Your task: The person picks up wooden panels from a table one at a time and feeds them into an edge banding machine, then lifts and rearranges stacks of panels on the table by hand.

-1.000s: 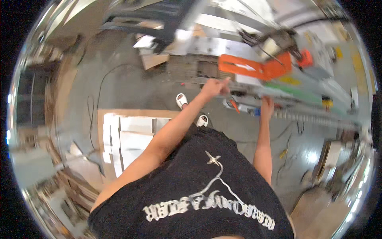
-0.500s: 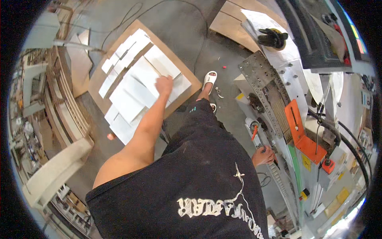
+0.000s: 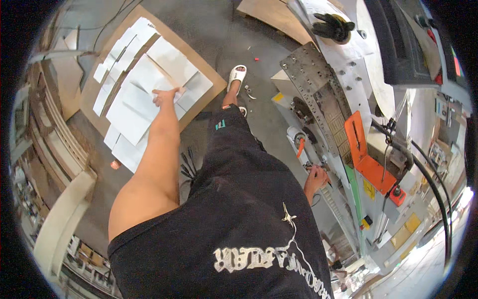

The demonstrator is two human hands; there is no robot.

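White flat panels lie overlapping in rows on a brown board at the left. Over their near right part is my left hand, its thumb and fingers apart, the fingertips at a panel's surface. I cannot make out anything lifted in it. To the right of my body, my right hand is at the side of a metal machine, its fingers curled at a small part near the machine's edge. What those fingers hold, if anything, is hidden.
An orange bracket stands out on the machine. A black glove rests on papers at its far end. Black cables hang at the right. A beige curved frame runs along the left, and a small red piece lies on the floor.
My left hand has gone from closed and blurred to spread fingers, and sits lower on the white panels, nearer their middle. The whole view has shifted, while my right hand stays by the machine.
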